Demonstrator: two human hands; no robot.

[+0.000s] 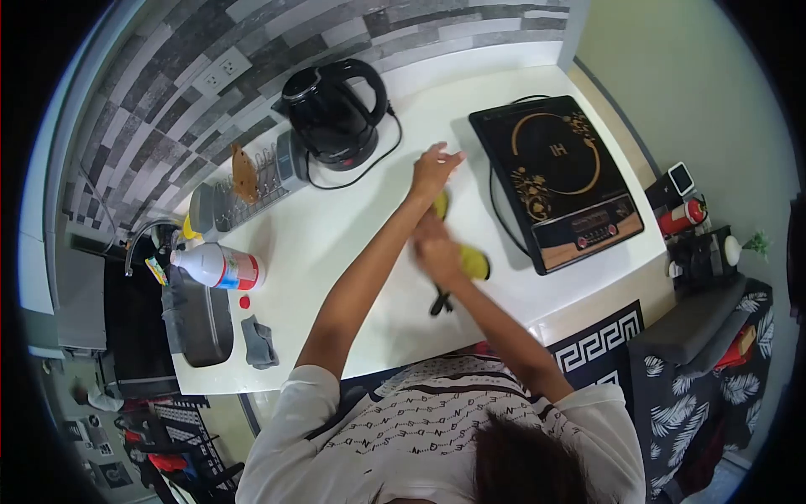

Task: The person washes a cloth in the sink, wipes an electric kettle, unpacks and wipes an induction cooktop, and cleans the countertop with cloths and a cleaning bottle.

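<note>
My left hand [436, 170] is stretched over the white counter [378, 277], its fingers partly apart and nothing visible in them. Close below its wrist is my right hand [438, 252], smeared by motion, so its grip cannot be made out. A yellow-green object with a dark end [474, 263] shows beside and partly behind the right hand. More yellow-green appears under the left wrist; whether both belong to one thing is hidden. A short black piece, like a handle or strap [441, 303], lies just below the right hand.
An induction cooker [558, 168] lies to the right, its cord along its left side. At the back stand a black electric kettle [332, 118] and a dish rack [252, 189]. A white bottle [220, 267], red cap [244, 301], grey cloth [259, 342] and sink [208, 332] are left.
</note>
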